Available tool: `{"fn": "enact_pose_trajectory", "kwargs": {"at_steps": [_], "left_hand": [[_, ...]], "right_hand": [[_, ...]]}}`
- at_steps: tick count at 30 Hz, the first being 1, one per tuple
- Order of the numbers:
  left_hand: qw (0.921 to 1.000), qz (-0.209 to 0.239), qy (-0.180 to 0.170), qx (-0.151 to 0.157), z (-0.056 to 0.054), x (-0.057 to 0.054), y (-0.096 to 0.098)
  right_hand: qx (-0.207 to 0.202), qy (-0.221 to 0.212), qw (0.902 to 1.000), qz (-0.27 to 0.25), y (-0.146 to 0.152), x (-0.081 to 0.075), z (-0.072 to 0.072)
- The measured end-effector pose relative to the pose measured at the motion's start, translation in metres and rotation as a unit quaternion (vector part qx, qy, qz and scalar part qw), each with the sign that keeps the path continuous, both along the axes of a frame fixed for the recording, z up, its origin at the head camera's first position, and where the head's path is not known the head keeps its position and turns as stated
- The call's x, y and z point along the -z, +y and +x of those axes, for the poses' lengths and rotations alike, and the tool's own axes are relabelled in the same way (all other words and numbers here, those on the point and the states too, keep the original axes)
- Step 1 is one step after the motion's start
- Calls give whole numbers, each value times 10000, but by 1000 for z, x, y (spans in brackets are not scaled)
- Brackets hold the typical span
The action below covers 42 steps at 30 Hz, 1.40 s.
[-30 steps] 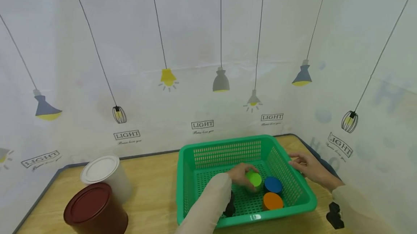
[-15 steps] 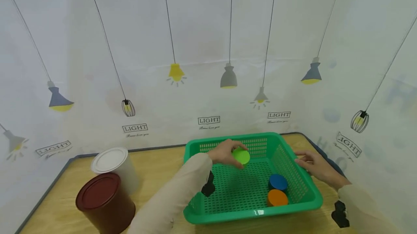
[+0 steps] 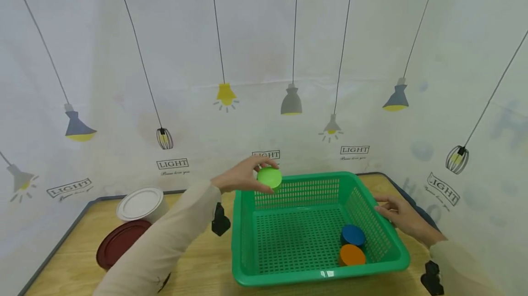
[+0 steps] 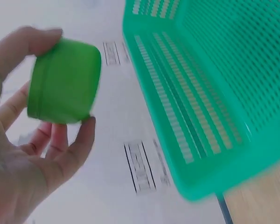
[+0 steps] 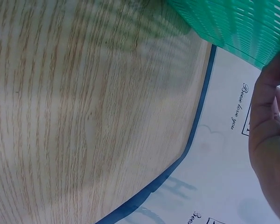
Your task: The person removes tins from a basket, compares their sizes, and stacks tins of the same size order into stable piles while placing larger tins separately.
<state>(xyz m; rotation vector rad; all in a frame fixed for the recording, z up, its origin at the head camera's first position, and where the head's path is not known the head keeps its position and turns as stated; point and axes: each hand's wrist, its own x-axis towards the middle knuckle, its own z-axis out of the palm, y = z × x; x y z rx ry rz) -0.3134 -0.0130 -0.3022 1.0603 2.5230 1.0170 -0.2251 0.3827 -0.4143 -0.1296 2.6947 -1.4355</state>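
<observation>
In the head view my left hand (image 3: 243,176) pinches a small round green container (image 3: 270,178) above the back left corner of the green plastic basket (image 3: 288,280). The left wrist view shows the container (image 4: 67,81) between the thumb and the fingertips, apart from the basket's side. A blue round container (image 3: 353,235) and an orange one (image 3: 352,255) stand close together at the front right inside the basket. My right hand (image 3: 402,216) holds the basket's right rim. In the right wrist view its thumb (image 5: 268,77) lies against the slotted wall (image 5: 242,28).
A white lidded can (image 3: 140,203) and a dark red one (image 3: 121,241) stand on the wooden table (image 3: 206,250) at the left, partly hidden by my left sleeve (image 3: 165,236). A white backdrop (image 3: 264,35) printed with lamps rises behind the table.
My left hand has lifted the green container from the basket floor, beside the blue one, and carried it up and left. My right hand stays at the rim.
</observation>
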Motion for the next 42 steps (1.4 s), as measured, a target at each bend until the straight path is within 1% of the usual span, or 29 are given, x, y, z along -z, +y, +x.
{"fn": "enact_pose_trajectory", "kwargs": {"at_steps": [3, 6, 9, 10, 11, 13, 15, 17, 19, 22, 25, 29, 33, 35, 38, 40, 42], "left_hand": [[9998, -51, -11, -171, 2, -1, -20], [9994, -33, 59, -333, 5, -2, -41], [9984, 282, -68, -488, 9, 0, -61], [9975, 438, -146, -544, 11, 2, -67], [9958, 578, -219, -672, 13, 5, -73], [9910, 829, -267, -1018, 20, 13, -83], [9838, 1002, -250, -1462, 27, 25, -90], [9732, 1155, -282, -1968, 33, 37, -93], [9618, 1294, -417, -2378, 40, 48, -95], [9451, 1410, -622, -2881, 46, 68, -99], [9332, 1409, -638, -3244, 48, 89, -104], [9210, 1355, -536, -3614, 49, 117, -109], [9116, 1232, -546, -3885, 53, 141, -113], [9120, 1181, -509, -3894, 56, 151, -116], [9150, 1167, -543, -3824, 59, 163, -119], [9173, 1130, -644, -3763, 60, 171, -121], [9158, 1090, -820, -3778, 62, 176, -122]], "right_hand": [[13, -1, 10000, 39, 1, 1, 2], [28, 10, 10000, 69, 4, 0, 5], [58, 81, 9997, 200, 5, -2, 5], [40, 131, 9997, 209, 6, -3, 5], [32, 156, 9997, 208, 6, -4, 4], [2, 175, 9996, 214, 5, -5, 3], [-26, 161, 9997, 154, 4, -5, 3], [-31, 121, 9999, 80, 2, -3, 3], [-8, 79, 10000, 36, 1, -1, 4], [30, 28, 10000, 14, 0, 2, 5], [57, -5, 10000, 51, 0, 4, 5], [86, -7, 9999, 120, 1, 4, 5], [62, -3, 9998, 177, 2, 3, 5], [34, -12, 9998, 186, 2, 2, 4], [12, 49, 9998, 214, 1, 1, 3], [4, 122, 9997, 202, 0, 0, 1], [-25, 202, 9996, 185, -1, 0, 0]]}}
